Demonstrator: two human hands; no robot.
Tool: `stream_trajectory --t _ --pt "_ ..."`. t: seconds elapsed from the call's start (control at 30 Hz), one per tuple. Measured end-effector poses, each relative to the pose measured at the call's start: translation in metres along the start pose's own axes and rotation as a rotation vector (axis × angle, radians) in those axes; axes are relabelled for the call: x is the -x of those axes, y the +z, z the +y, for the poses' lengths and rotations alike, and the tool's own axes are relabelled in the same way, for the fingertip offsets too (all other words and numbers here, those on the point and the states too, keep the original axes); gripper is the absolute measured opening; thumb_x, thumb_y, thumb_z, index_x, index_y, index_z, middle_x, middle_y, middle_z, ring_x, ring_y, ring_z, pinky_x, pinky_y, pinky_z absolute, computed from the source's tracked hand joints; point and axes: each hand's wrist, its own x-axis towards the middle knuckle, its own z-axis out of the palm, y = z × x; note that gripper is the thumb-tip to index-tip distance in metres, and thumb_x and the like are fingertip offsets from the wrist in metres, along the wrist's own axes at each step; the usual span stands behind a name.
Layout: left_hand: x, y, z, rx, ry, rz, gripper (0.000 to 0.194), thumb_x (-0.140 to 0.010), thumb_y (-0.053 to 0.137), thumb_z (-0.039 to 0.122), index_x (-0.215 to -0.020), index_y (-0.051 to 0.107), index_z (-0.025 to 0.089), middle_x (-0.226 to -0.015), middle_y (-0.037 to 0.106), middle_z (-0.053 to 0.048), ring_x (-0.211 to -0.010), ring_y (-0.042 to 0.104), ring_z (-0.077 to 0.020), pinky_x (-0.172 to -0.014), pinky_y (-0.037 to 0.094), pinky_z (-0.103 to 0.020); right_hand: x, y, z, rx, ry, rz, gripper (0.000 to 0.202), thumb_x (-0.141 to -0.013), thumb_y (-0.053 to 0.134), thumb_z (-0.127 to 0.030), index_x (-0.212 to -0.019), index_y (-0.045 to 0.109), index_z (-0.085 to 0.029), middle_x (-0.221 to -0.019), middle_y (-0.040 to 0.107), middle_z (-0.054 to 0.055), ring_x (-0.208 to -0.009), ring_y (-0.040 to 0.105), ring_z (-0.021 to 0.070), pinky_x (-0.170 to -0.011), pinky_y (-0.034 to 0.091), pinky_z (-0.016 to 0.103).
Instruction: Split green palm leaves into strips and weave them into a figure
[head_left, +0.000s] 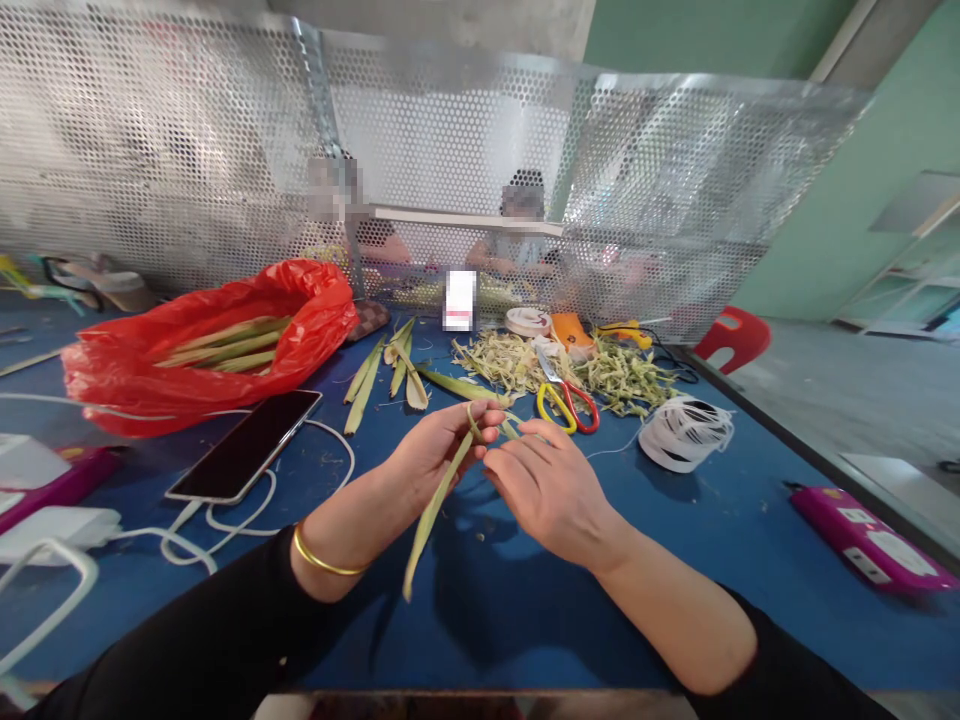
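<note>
Over the middle of the blue table, my left hand pinches a long green-yellow husk strip, which loops round near the fingertips and hangs down toward me. Close beside it, my right hand has its fingers bent in against the same strip; its fingertips are partly hidden behind the hand. Beyond my hands lie several loose husk leaves and a single longer leaf. Scissors with one yellow and one red handle rest on a heap of shredded husk.
A red plastic bag of husks stands at left, near a charging phone and white cables. A roll of white string and a purple power strip lie at right. Behind stands a perforated metal screen, with people beyond.
</note>
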Motion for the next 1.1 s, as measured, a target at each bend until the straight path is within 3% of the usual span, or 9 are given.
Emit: stream_trajectory --t 0.13,0.3,0.37,0.43,0.5,0.63,0.83,1.1 --pt "-0.001 0.0 -0.007 -0.017 0.016 0.024 0.009 -0.079 0.059 0.011 -0.071 0.063 0.013 -0.06 0.059 0.001 -0.05 0.053 -0.0061 -0.051 0.047 -0.016 -0.001 -0.002 -0.006 0.007 -0.051 0.067 0.027 -0.089 0.049 -0.009 -0.114 0.057 -0.013 -0.081 0.063 0.005 -0.078 0.056 0.0169 -0.088 0.042 0.037" --pt "0.003 0.001 -0.022 -0.123 0.113 0.083 0.007 -0.071 0.067 0.012 -0.079 0.067 0.011 -0.065 0.065 -0.002 -0.057 0.059 -0.0093 -0.055 0.047 -0.018 -0.002 0.0 -0.01 -0.006 -0.12 0.034 0.018 -0.087 0.05 -0.009 -0.087 0.066 -0.018 -0.076 0.062 0.003 -0.077 0.055 0.0165 -0.091 0.041 0.036" --pt "0.005 0.002 -0.022 -0.209 0.175 0.078 0.01 -0.07 0.07 0.016 -0.078 0.068 0.01 -0.066 0.066 -0.003 -0.056 0.058 -0.009 -0.056 0.047 -0.019 -0.001 -0.002 -0.008 -0.104 -0.005 0.122 0.015 -0.087 0.053 -0.012 -0.088 0.065 -0.019 -0.081 0.064 0.003 -0.077 0.056 0.0158 -0.087 0.043 0.035" --pt "0.007 0.003 -0.02 -0.304 0.217 0.062 0.015 -0.071 0.071 0.023 -0.077 0.069 0.01 -0.064 0.065 -0.003 -0.053 0.057 -0.0088 -0.054 0.048 -0.02 -0.001 -0.005 -0.003 -0.261 0.237 0.265 0.012 -0.088 0.054 -0.015 -0.09 0.064 -0.02 -0.087 0.064 0.004 -0.082 0.058 0.016 -0.082 0.045 0.033" --pt "0.007 0.003 -0.017 -0.375 0.223 0.053 0.018 -0.071 0.071 0.027 -0.078 0.07 0.01 -0.062 0.064 -0.003 -0.05 0.056 -0.0091 -0.052 0.047 -0.021 -0.001 -0.006 0.002 -0.42 0.505 0.327 0.011 -0.089 0.052 -0.019 -0.085 0.062 -0.02 -0.088 0.063 0.005 -0.083 0.06 0.0169 -0.078 0.047 0.032" --pt "0.006 0.001 -0.014 -0.403 0.204 0.064 0.019 -0.071 0.07 0.029 -0.08 0.071 0.012 -0.059 0.063 -0.002 -0.047 0.054 -0.0086 -0.047 0.044 -0.021 -0.002 -0.002 0.007 -0.656 0.857 0.151 0.022 -0.091 0.047 -0.032 -0.076 0.056 -0.02 -0.069 0.061 0.003 -0.061 0.059 0.0166 -0.059 0.047 0.028" --pt "0.005 0.001 -0.017 -0.402 0.23 0.042 0.019 -0.072 0.068 0.028 -0.084 0.07 0.012 -0.062 0.062 -0.002 -0.049 0.052 -0.0083 -0.045 0.042 -0.02 -0.005 0.0 0.005 -0.995 1.073 0.027 0.026 -0.09 0.046 -0.043 -0.077 0.052 -0.021 -0.057 0.058 -0.001 -0.038 0.054 0.0142 -0.043 0.044 0.027" --pt "0.009 0.006 -0.014 -0.288 0.202 -0.078 0.038 -0.067 0.055 0.018 -0.102 0.067 0.011 -0.072 0.067 -0.007 -0.062 0.059 -0.0133 -0.055 0.046 -0.022 -0.006 0.0 0.007 -1.137 1.195 0.147 0.027 -0.084 0.055 -0.044 -0.075 0.056 -0.018 -0.061 0.066 0.0 -0.036 0.054 0.012 -0.038 0.042 0.025"
